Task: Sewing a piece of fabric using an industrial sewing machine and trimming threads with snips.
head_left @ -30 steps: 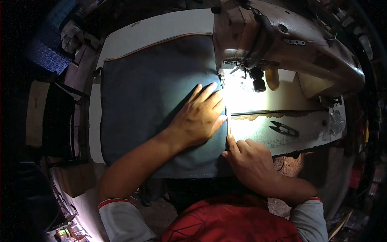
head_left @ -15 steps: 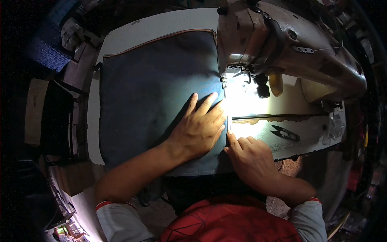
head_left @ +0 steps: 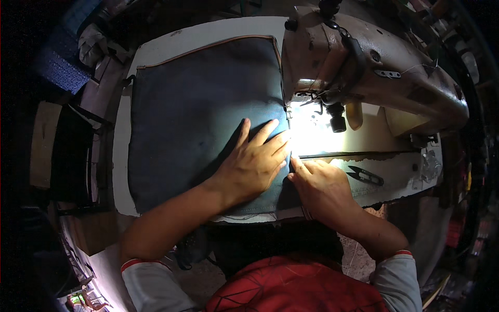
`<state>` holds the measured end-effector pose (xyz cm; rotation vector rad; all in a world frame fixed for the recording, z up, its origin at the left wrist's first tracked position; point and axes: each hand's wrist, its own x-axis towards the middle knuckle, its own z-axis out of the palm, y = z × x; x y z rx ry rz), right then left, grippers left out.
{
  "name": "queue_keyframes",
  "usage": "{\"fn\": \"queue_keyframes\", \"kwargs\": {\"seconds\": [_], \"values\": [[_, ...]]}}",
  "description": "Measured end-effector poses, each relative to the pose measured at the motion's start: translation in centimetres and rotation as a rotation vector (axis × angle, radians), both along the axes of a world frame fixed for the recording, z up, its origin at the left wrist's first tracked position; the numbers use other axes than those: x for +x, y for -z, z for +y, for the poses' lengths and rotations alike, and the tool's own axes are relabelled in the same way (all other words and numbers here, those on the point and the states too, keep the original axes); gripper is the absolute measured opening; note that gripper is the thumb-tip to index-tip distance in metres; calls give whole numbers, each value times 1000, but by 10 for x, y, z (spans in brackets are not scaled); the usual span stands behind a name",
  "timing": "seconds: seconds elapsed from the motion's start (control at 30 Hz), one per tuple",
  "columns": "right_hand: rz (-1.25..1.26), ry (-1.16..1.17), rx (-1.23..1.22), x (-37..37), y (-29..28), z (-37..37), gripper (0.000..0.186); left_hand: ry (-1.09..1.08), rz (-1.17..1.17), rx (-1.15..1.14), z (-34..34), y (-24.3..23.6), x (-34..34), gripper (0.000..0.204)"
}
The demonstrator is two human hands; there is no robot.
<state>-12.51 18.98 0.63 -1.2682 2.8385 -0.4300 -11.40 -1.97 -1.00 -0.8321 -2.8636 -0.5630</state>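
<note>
A dark blue-grey fabric panel [head_left: 192,109] with an orange-brown trimmed far edge lies flat on the table, its right edge under the presser foot [head_left: 288,112] of a sewing machine [head_left: 358,57]. My left hand [head_left: 254,161] rests flat on the fabric with fingers spread, just short of the foot. At the panel's right edge, nearer me, my right hand [head_left: 322,187] has its thumb and index finger closed on the fabric edge; the other fingers are curled. Glare from the machine lamp washes out the area right of the foot, and the needle tip cannot be made out.
Black thread snips [head_left: 365,176] lie on the pale table [head_left: 332,190], right of my right hand. A dark slot [head_left: 358,155] with a worn, peeling edge crosses the tabletop. A crumpled clear plastic piece [head_left: 430,165] sits at the right end. Wooden boxes [head_left: 96,229] stand at the left.
The fabric has advanced a little away from me past the presser foot, its near edge now farther in. My right hand has moved forward along the edge; my left hand stays flat on the panel.
</note>
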Motion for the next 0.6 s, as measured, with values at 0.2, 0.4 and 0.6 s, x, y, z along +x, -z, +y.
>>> {"fn": "queue_keyframes", "kwargs": {"seconds": [0.2,0.4,0.6], "values": [[-7,20,21,-1,-4,-2,35,3,2,2,-3,1,-5,36],[63,19,-10,-16,1,-7,31,22,73,26,-10,4,-23,34],[88,49,93,-27,1,-11,31,66,52,20,-13,2,-31,36]]}}
